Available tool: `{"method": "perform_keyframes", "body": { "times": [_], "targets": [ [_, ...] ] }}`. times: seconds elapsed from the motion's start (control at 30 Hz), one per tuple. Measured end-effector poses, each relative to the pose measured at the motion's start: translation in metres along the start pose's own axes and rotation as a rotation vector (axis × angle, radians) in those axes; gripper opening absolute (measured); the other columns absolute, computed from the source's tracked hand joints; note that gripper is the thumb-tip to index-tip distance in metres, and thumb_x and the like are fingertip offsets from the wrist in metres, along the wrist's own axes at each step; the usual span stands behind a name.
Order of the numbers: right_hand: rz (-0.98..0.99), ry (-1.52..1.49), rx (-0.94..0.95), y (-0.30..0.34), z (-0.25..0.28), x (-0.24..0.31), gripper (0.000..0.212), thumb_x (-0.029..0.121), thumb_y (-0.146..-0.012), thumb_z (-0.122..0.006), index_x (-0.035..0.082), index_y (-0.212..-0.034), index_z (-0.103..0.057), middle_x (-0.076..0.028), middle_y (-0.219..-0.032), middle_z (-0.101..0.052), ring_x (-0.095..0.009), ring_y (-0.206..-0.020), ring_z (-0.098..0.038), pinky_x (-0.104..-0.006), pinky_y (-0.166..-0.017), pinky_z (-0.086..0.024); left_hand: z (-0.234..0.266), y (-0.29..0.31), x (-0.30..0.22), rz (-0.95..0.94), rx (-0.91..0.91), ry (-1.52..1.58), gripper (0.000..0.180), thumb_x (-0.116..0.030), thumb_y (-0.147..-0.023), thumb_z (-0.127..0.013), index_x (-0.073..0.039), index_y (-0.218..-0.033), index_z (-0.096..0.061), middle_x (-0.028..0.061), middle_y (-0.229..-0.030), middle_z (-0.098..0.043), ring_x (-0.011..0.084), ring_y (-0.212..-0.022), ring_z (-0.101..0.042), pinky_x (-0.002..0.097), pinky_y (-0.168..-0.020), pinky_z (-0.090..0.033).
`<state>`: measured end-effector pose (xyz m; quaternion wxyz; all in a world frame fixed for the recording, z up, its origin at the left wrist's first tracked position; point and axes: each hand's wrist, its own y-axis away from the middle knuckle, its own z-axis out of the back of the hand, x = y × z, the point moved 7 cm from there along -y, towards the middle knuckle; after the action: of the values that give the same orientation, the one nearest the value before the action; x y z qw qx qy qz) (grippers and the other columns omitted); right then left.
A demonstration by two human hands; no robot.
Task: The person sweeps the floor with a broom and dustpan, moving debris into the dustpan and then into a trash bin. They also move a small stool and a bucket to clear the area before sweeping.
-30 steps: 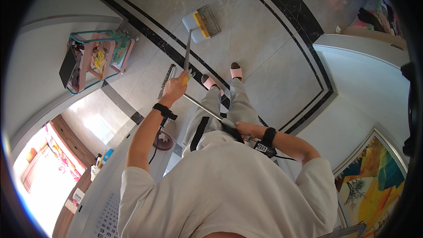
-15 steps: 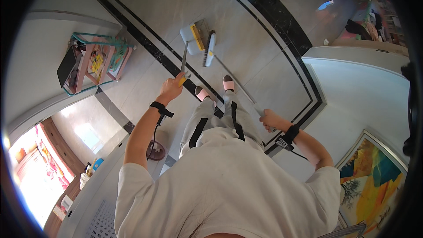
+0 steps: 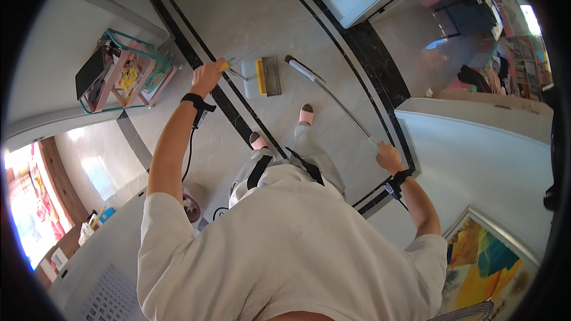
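Note:
My left hand [image 3: 207, 77] is closed around the yellow-tipped handle of a dustpan [image 3: 273, 76]. The pan has a yellow toothed comb strip and a see-through brownish front part, and hangs over or rests on the floor ahead of my feet; which, I cannot tell. My right hand [image 3: 389, 159] grips the long grey handle of a broom [image 3: 302, 70]. Its white head with dark bristles is right of the dustpan, a gap between them. Both wrists wear black straps with small devices and cables.
Grey floor tiles [image 3: 232, 6] have black stone border strips. At left stands a teal and pink rolling cart [image 3: 128, 74] with things on its shelves. A pink bin [image 3: 193, 202] is beside my left side. Doorways open at lower left and upper right; a framed picture [image 3: 485, 255] is at right.
My left hand has moved left and forward, shifting the dustpan. The broom head has moved right, away from the pan, and my right hand has moved slightly right.

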<state>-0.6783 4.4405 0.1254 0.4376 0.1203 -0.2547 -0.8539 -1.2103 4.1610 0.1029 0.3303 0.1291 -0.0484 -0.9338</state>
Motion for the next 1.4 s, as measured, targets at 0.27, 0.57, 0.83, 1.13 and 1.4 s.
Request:
{"method": "perform_keyframes", "body": {
  "times": [0.27, 0.57, 0.83, 1.13, 1.4],
  "targets": [
    [0.066, 0.126, 0.0, -0.09, 0.006, -0.08, 0.021, 0.005, -0.077, -0.051, 0.001, -0.097, -0.052, -0.018, -0.073, -0.061, -0.037, -0.071, -0.062, -0.0446, -0.062, -0.05, -0.005, -0.036, 0.02, 0.233, 0.005, -0.072, 0.038, -0.01, -0.078, -0.057, -0.019, -0.114, -0.051, 0.0142, -0.088, -0.063, 0.0348, -0.083, -0.061, 0.0452, -0.067, -0.048],
    [0.189, 0.327, -0.002, -0.174, 0.027, -0.124, 0.011, 0.006, -0.077, -0.056, 0.005, -0.087, -0.052, -0.012, -0.07, -0.063, -0.031, -0.068, -0.065, -0.0375, -0.056, -0.052, -0.008, -0.012, 0.011, 0.327, 0.017, -0.055, 0.03, -0.006, -0.078, -0.055, -0.017, -0.105, -0.052, 0.0109, -0.086, -0.06, 0.0346, -0.081, -0.059, 0.0445, -0.067, -0.047],
    [-0.19, -0.414, 0.672, -0.2, -0.026, -0.138, 0.025, 0.017, -0.075, -0.057, -0.006, -0.084, -0.058, -0.017, -0.067, -0.061, -0.025, -0.058, -0.063, -0.0367, -0.051, -0.051, -0.014, 0.007, 0.0, 0.38, 0.008, -0.061, 0.027, -0.005, -0.076, -0.057, -0.016, -0.101, -0.052, 0.0094, -0.085, -0.06, 0.0326, -0.08, -0.06, 0.0427, -0.067, -0.048],
    [-0.126, -0.154, 0.306, -0.184, -0.054, -0.156, 0.023, 0.017, -0.075, -0.057, 0.0, -0.091, -0.059, -0.025, -0.087, -0.062, -0.039, -0.084, -0.061, -0.0448, -0.074, -0.05, -0.013, 0.002, 0.002, 0.397, -0.015, -0.107, 0.029, -0.004, -0.076, -0.057, -0.016, -0.102, -0.052, 0.0088, -0.085, -0.06, 0.0314, -0.081, -0.06, 0.0425, -0.067, -0.047],
    [-0.17, -0.146, 0.186, -0.16, 0.015, -0.195, 0.025, 0.021, -0.075, -0.057, 0.001, -0.091, -0.056, -0.024, -0.086, -0.062, -0.042, -0.081, -0.06, -0.0487, -0.071, -0.049, -0.015, -0.008, 0.007, 0.388, 0.026, -0.119, 0.03, -0.004, -0.077, -0.057, -0.016, -0.103, -0.051, 0.0083, -0.085, -0.06, 0.0313, -0.082, -0.06, 0.0428, -0.067, -0.047]
  ]
}}
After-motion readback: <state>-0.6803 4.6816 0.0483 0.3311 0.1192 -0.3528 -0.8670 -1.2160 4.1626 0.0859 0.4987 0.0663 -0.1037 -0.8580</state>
